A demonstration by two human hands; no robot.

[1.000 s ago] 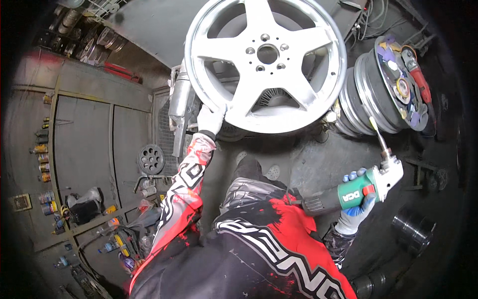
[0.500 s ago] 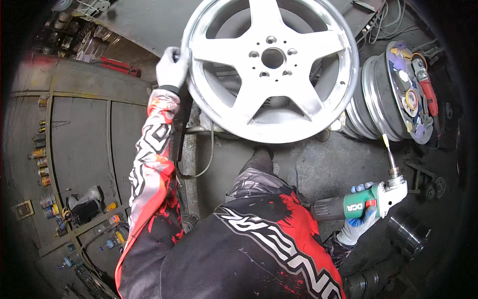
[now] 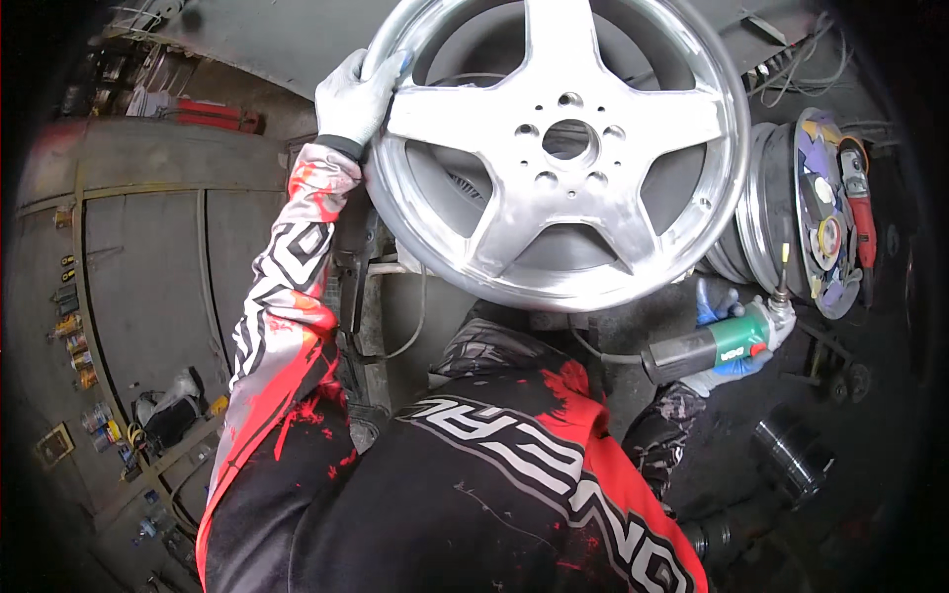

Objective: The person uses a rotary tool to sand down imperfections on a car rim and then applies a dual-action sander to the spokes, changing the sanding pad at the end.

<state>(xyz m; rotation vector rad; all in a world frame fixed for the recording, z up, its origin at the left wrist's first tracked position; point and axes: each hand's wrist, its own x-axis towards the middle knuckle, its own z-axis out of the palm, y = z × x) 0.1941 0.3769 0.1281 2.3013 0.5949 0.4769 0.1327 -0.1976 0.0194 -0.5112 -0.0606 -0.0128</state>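
A silver five-spoke wheel rim (image 3: 534, 237) fills the upper middle. My left hand (image 3: 351, 99), in a pale glove, grips its outer edge at the upper left. My right hand (image 3: 727, 368), in a grey and blue glove, holds a green and black power tool (image 3: 707, 348) below the rim's lower right, with some fingers loosely extended above the body. A slim attachment with a pale tip (image 3: 783, 265) sticks up from the tool's metal head, beside the rim. A cord runs from the tool's back.
Stacked wheels (image 3: 766, 208) stand at right, with sanding discs and a red power tool (image 3: 862, 222) on top. A grey sheet surface (image 3: 267, 35) lies behind the rim. A metal framed panel (image 3: 143, 267) with small cans (image 3: 69, 326) is at left. A dark cylindrical wheel (image 3: 791, 460) lies lower right.
My left hand has moved up the rim's edge to the upper left. The rim appears farther right and lower in view. The power tool has risen and tilted, with my right fingers looser around it.
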